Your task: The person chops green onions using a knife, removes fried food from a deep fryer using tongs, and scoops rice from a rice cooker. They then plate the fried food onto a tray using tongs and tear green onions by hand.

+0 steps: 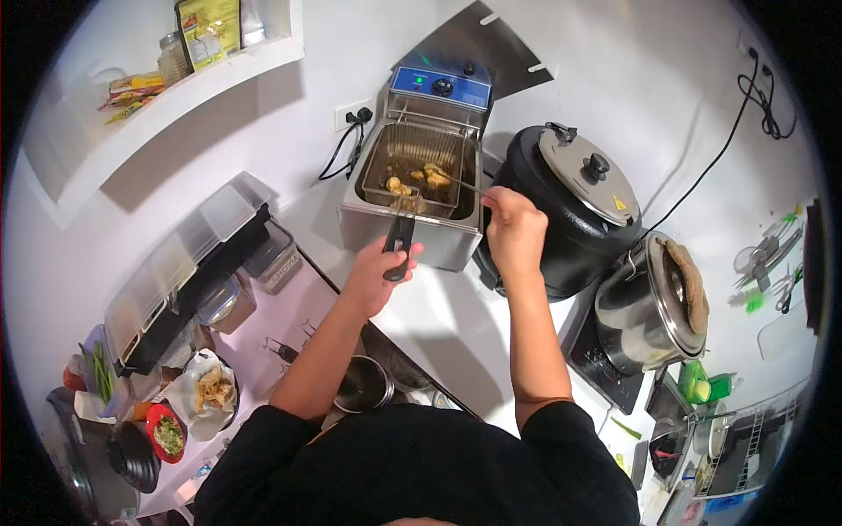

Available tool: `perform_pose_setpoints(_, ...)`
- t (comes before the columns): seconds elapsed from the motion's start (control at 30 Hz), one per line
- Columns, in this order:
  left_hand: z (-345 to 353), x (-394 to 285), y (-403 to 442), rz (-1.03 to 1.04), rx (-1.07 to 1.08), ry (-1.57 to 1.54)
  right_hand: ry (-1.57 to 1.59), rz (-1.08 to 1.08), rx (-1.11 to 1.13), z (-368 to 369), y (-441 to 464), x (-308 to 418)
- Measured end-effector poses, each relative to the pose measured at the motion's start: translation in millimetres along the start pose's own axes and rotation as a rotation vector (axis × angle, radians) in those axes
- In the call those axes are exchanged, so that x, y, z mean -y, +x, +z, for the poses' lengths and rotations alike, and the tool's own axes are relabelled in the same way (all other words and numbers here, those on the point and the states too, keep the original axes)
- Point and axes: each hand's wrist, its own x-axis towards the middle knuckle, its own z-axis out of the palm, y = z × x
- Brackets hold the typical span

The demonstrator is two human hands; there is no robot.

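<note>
A steel deep fryer stands on the white counter ahead of me. Its wire basket sits down in the dark oil, with several golden fried pieces in it. My left hand is closed around the basket's black handle at the fryer's front. Over the right side of the fryer, my right hand grips a thin metal utensil. The utensil slants down to the left and its tip is among the fried pieces; the exact shape of that tip is hard to make out.
Right of the fryer stand a black soup kettle and a steel pot on an induction cooker. On the left are a lidded condiment box, a paper-lined bowl of fried food and a red bowl. A shelf juts out upper left.
</note>
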Motion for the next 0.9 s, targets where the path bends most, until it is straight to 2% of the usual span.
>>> perform_pose_setpoints(0.07,6,-13,8,0.015,-0.021,0.014,0.1,0.042,-0.097,-9,0,2)
perform_pose_setpoints(0.17,18,-38,30,0.099,0.056,0.052,0.075,0.03,-0.134,-21,10,9)
perform_pose_setpoints(0.33,54,-91,38,0.089,-0.049,0.039,0.026,0.031,-0.225,-31,17,7)
perform_pose_setpoints(0.53,76,-128,49,0.141,-0.027,0.078,0.0,0.064,-0.273,-47,18,-1)
perform_pose_setpoints(0.6,78,-137,61,0.174,0.042,0.04,-0.022,0.061,-0.297,-51,19,-2)
perform_pose_setpoints(0.73,94,-144,81,0.145,-0.054,-0.041,-0.015,0.104,-0.317,-60,21,-3)
perform_pose_setpoints(0.8,96,-148,83,0.121,-0.023,-0.081,-0.059,0.085,-0.326,-63,28,-2)
perform_pose_setpoints(0.87,103,-150,79,0.038,-0.083,-0.143,-0.038,0.076,-0.295,-66,45,-3)
perform_pose_setpoints(0.9,92,-144,82,0.041,-0.033,-0.052,-0.111,0.034,-0.228,-67,59,-2)
